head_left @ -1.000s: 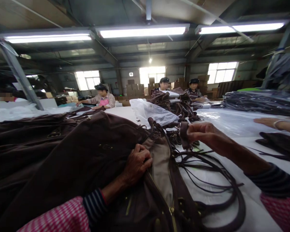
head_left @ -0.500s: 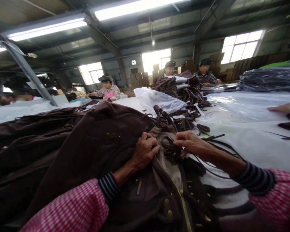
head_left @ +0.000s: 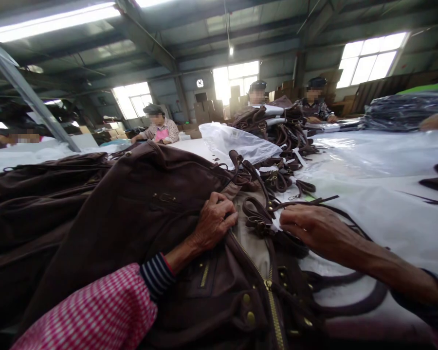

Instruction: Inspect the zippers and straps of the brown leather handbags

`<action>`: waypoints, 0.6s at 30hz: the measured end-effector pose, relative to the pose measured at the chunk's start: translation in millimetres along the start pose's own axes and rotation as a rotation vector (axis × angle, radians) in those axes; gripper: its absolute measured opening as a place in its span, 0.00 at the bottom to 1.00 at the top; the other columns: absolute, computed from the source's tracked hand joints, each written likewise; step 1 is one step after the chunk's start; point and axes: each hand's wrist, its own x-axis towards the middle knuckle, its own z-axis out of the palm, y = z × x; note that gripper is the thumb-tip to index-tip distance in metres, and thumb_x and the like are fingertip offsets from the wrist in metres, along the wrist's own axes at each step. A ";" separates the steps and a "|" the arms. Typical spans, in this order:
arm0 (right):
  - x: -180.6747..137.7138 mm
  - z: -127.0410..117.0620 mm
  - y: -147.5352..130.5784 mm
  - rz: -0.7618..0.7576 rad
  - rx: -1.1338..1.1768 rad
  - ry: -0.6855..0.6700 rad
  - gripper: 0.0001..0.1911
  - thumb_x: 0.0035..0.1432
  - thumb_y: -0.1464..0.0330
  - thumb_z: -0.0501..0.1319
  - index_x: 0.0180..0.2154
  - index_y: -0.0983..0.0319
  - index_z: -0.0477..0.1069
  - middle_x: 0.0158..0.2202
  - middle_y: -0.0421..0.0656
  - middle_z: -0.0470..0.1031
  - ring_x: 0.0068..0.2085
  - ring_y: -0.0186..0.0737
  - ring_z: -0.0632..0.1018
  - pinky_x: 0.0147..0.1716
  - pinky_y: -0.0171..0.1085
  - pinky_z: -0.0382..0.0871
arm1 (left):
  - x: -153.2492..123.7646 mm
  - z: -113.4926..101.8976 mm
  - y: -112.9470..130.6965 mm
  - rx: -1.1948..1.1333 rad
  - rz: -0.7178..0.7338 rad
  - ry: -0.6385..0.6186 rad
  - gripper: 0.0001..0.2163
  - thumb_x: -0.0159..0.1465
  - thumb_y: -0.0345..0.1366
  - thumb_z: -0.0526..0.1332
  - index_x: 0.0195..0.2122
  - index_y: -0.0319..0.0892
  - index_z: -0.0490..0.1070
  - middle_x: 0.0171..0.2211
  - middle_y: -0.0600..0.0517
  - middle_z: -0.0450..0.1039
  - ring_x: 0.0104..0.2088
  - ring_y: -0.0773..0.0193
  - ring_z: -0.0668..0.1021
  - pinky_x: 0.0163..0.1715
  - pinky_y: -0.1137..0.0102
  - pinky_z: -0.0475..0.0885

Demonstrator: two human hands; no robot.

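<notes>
A dark brown bag point(head_left: 168, 170) with a brass zip point(head_left: 275, 311) lies before me, its mouth partly unzipped over a beige lining point(head_left: 253, 245). My left hand point(head_left: 217, 218) is closed on the edge of that opening, fingertips curled over and partly hidden. Just right of it, a coiled brown strap point(head_left: 256, 211) with a white wrap point(head_left: 277, 221) sits over the opening. My right hand point(head_left: 310, 226) pinches the white wrap at the coil's right side. Its fingertips are partly hidden. Brown handles point(head_left: 357, 304) curve out at the bag's right.
More brown bags point(head_left: 40, 204) lie at left. Beyond are loose wrapped straps point(head_left: 277, 180), a clear plastic bag point(head_left: 237, 143) and a pile of brown bags point(head_left: 263, 121). White sheeting point(head_left: 387, 233) covers the right. Co-workers point(head_left: 160, 127) sit across; another person's hand point(head_left: 436, 121) shows at far right.
My right hand has shifted right along the coiled strap and turned back-up, leaving more of the white wrap visible. My left hand keeps its hold. The other person's hand at far right moved farther away.
</notes>
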 end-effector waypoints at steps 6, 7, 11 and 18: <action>2.0 1.8 -5.9 -0.087 -0.077 0.032 0.13 0.66 0.73 0.52 0.28 0.60 0.65 0.28 0.41 0.68 0.27 0.38 0.65 0.29 0.39 0.52 | 0.3 -0.5 -0.3 0.007 0.003 -0.003 0.07 0.66 0.37 0.59 0.32 0.42 0.72 0.39 0.49 0.66 0.49 0.57 0.70 0.49 0.64 0.67; 3.1 1.4 -5.1 -0.091 -0.040 0.028 0.13 0.67 0.72 0.51 0.28 0.60 0.65 0.28 0.41 0.68 0.28 0.38 0.66 0.30 0.38 0.53 | 0.3 -0.5 -0.2 0.008 0.004 -0.003 0.07 0.66 0.37 0.59 0.32 0.42 0.72 0.39 0.49 0.66 0.49 0.57 0.70 0.49 0.64 0.67; 6.8 1.2 1.7 -0.110 0.236 -0.008 0.15 0.71 0.67 0.53 0.30 0.60 0.68 0.31 0.41 0.69 0.33 0.38 0.70 0.34 0.36 0.58 | -0.1 -0.1 -0.1 0.013 0.006 0.004 0.07 0.66 0.36 0.59 0.32 0.42 0.72 0.39 0.49 0.66 0.49 0.57 0.70 0.49 0.64 0.67; 8.9 6.7 9.6 -0.091 0.485 -0.029 0.15 0.71 0.62 0.57 0.33 0.61 0.72 0.33 0.40 0.70 0.34 0.36 0.72 0.35 0.35 0.61 | -0.2 0.1 -0.2 0.007 0.009 -0.003 0.06 0.66 0.36 0.60 0.33 0.41 0.73 0.39 0.49 0.66 0.50 0.56 0.70 0.49 0.63 0.67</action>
